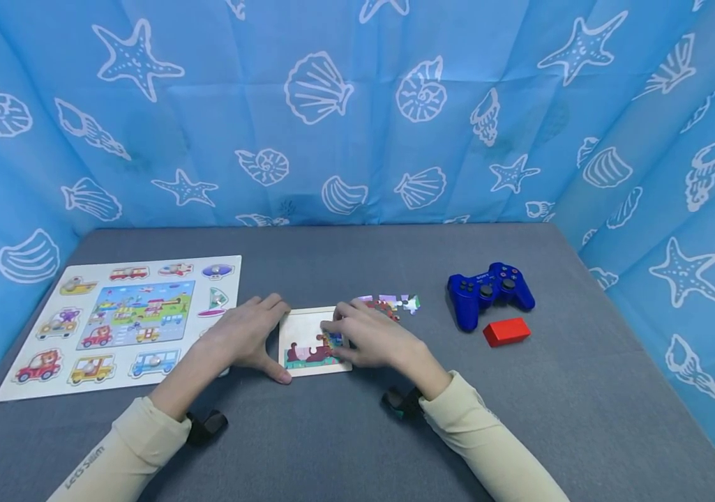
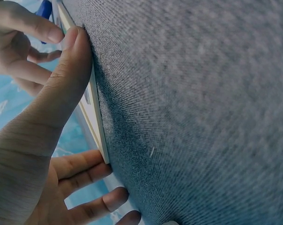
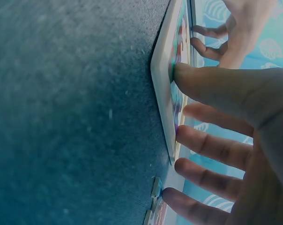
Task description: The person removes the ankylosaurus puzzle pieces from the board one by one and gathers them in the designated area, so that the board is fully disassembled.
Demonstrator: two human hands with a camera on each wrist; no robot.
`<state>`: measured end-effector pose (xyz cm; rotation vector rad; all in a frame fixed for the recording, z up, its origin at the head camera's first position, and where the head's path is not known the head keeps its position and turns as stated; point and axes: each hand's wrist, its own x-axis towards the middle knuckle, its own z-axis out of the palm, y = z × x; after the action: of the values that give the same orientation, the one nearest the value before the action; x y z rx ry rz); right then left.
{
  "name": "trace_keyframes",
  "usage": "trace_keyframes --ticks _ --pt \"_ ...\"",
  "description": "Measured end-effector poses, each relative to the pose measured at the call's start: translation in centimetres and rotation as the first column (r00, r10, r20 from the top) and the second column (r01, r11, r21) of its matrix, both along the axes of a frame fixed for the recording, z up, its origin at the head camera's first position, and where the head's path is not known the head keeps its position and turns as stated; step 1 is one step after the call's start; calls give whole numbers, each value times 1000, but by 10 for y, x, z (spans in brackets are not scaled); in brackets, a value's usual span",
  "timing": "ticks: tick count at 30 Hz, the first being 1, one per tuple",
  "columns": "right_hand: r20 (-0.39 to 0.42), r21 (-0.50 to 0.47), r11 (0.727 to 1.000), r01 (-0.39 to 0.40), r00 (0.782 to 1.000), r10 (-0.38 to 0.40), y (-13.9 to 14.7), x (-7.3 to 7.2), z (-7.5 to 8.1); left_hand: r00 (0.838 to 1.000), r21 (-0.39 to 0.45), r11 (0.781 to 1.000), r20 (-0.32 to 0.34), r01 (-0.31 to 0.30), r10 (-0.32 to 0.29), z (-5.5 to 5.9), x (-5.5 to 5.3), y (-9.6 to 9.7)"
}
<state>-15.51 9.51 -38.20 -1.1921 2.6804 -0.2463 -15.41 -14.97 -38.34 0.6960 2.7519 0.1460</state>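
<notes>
A small wooden jigsaw tray lies on the grey table between both hands. Assembled pieces fill its front strip and right side; bare wood shows at the back left. My left hand holds the tray's left side, thumb at the front corner and fingertips at the back corner. In the left wrist view those fingertips meet the tray's edge. My right hand rests over the tray's right side, partly hiding it. In the right wrist view its thumb touches the pieces, and the other fingers are spread and fairly straight.
Loose jigsaw pieces lie just past my right hand. A vehicle peg puzzle board covers the table's left. To the right are a blue game controller and a red block. A blue shell-print curtain hangs behind.
</notes>
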Motion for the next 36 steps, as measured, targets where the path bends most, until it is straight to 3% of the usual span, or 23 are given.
trace_keyframes --ticks 11,36 --pt "61 -18 999 50 997 -48 1 1 -1 1000 5 1000 10 -1 1 -2 0 0" --pt "36 -40 998 48 998 -47 0 1 1 1000 13 1000 -1 10 -10 0 0 -1"
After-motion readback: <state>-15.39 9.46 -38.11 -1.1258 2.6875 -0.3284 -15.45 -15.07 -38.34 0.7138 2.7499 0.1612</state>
